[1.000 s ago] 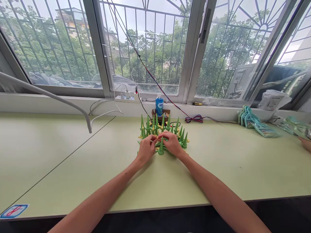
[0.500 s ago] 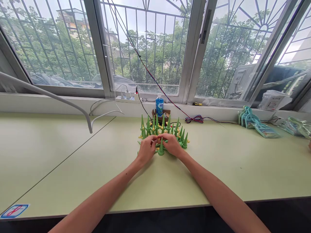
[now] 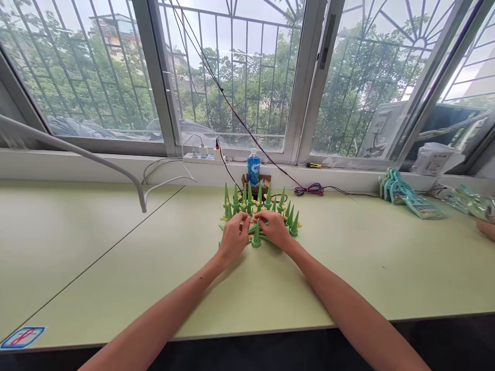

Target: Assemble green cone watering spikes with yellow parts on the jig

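Note:
My left hand and my right hand meet nearly fingertip to fingertip over the pale green table. Both have bent, pinched fingers; whatever lies between the fingertips is too small to make out. Just below and between them a green cone-shaped spike stands upright. Behind the hands several green spikes with small yellow parts stand in a cluster. Thin green pieces lie flat under my right hand, partly hidden by it.
A blue bottle stands in a small brown box behind the spikes. Coiled cable and teal packaged items lie to the right. A thick grey cable hangs at left. Another person's hand shows at the right edge.
The fingertips of my hands have moved slightly, with the right ones drawn back a little. At the right edge, another person's hand has come further into view.

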